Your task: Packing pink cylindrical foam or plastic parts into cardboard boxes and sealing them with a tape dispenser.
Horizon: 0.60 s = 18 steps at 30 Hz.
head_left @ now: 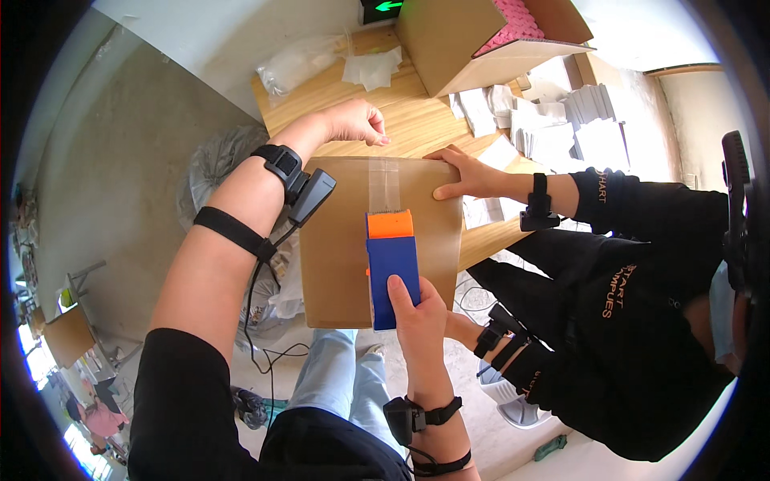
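The right hand [423, 311] is gripping a blue-and-orange tape dispenser [391, 260] over a cardboard box [333, 240]

Its thumb is pressing on the dispenser's blue face, the fingers wrapping around the side; the left hand [353, 123] is hovering just beyond the box's far edge, its fingers curling narrow, tips gathering near the thumb; a clear tape strip [383, 183] is running along the box's upper face from that far edge toward the dispenser's orange end; a co-worker's hand [473, 175] is resting on the box's far right corner; farther out, the wooden table [417, 120] is bearing an open carton [449, 50] of pink pieces [515, 24], white paper stacks [539, 130] and clear plastic [298, 66]
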{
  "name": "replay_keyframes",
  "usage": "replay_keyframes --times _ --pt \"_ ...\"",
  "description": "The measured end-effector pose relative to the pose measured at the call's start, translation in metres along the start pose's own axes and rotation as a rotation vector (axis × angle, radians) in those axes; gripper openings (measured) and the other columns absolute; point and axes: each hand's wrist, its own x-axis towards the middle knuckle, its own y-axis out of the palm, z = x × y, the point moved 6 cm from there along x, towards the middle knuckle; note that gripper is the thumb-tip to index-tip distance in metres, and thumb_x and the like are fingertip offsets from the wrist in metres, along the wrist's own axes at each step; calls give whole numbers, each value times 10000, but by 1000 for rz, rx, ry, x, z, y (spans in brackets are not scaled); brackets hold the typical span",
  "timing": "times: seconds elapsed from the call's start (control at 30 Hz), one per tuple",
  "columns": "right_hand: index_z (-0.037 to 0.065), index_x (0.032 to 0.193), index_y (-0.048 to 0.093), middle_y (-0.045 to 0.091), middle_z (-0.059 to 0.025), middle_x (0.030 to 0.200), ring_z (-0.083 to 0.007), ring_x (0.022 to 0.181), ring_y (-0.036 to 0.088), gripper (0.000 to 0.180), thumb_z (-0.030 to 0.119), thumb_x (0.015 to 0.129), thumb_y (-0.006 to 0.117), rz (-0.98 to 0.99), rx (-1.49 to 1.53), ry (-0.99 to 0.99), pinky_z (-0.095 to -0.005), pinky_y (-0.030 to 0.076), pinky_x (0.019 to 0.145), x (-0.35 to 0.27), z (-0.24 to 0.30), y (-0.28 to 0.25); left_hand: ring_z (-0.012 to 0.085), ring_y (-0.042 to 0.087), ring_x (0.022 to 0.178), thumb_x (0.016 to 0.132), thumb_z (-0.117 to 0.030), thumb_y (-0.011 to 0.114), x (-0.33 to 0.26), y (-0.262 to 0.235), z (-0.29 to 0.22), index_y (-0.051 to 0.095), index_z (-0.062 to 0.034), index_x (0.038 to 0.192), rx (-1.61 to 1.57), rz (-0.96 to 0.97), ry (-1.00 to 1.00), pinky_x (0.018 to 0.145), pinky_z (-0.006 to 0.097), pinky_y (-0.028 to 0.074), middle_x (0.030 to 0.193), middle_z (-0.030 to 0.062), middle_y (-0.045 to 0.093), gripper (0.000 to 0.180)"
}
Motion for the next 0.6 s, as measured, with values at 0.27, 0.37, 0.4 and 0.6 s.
replay_keyframes --times 0.27,0.37,0.4,0.6 --pt "-37 968 610 636 -39 798 -75 664 571 326 280 899 642 -4 -4 28 -222 479 579 3 -6 -4 103 536 665 738 -247 762 8 16 16 672 -55 774 -25 103 -91 637 272 440 701 7 632 215" --pt "-37 953 621 640 -38 787 -81 661 571 342 300 896 640 -67 -158 8 -234 477 576 5 -4 -8 110 519 646 743 -288 753 9 21 18 656 -56 821 30 156 -136 609 275 429 735 12 629 264" --pt "-37 953 621 640 -38 787 -81 661 571 342 300 896 640 -65 -160 8 -234 477 576 6 -3 -8 112 512 642 748 -314 746 8 22 18 643 -55 853 77 176 -137 596 275 422 757 14 627 298" --pt "-34 938 629 642 -39 776 -94 656 575 349 313 900 629 -88 -50 -15 -245 480 578 3 -3 -6 236 595 733 823 -385 656 -1 18 35 598 -42 941 303 123 -336 648 344 467 779 65 632 367"
